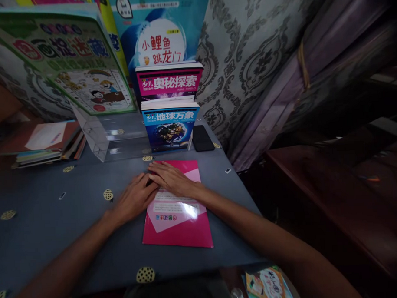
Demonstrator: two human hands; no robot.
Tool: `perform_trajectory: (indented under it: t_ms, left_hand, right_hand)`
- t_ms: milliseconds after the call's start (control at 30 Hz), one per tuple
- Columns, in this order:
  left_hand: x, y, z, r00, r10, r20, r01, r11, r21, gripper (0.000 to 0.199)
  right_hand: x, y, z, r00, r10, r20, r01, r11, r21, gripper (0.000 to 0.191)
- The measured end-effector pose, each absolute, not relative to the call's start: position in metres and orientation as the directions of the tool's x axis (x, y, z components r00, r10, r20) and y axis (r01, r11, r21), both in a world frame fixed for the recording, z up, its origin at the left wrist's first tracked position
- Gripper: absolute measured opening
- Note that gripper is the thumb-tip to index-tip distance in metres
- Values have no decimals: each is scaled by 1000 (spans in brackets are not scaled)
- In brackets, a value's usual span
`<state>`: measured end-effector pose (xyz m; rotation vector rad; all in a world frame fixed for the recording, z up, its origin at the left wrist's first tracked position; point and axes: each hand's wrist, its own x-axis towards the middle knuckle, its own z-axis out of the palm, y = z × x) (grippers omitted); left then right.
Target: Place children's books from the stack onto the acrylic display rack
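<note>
Flat on the pink book (184, 227), the right hand (171, 178) lay open, palm down over its upper part. The left hand (142, 193) was open too, at the book's left edge, its fingertips meeting the right hand's. The book rested on the blue-grey tabletop (124, 251), its printed text upside down. Just beyond stood a blue book (171, 128) with a globe cover; a black phone (202, 138) lay right of it.

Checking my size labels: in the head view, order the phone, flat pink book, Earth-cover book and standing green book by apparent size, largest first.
1. Standing green book
2. Flat pink book
3. Earth-cover book
4. Phone
</note>
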<state>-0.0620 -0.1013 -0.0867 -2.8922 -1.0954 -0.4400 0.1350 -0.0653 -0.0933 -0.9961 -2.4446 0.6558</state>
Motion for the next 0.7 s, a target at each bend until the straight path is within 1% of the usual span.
perform_trajectory:
  t_ms: [133, 267, 567, 700]
  left_hand:
    - [-61, -102, -81, 721, 659, 217, 652, -750, 112, 26]
    - [-62, -100, -82, 725, 651, 224, 643, -757, 120, 27]
    - [-62, -100, -81, 725, 650, 229, 637, -759, 136, 29]
    - [-62, -100, -82, 723, 643, 250, 623, -765, 165, 30]
  right_hand:
    - [145, -69, -91, -606, 774, 184, 610, 600, -517, 61]
    - [160, -73, -92, -545, 818, 182, 683, 559, -470, 56]
    - [219, -87, -112, -376, 900, 220, 767, 436, -471, 51]
    - [232, -92, -114, -341, 915, 214, 792, 402, -460, 51]
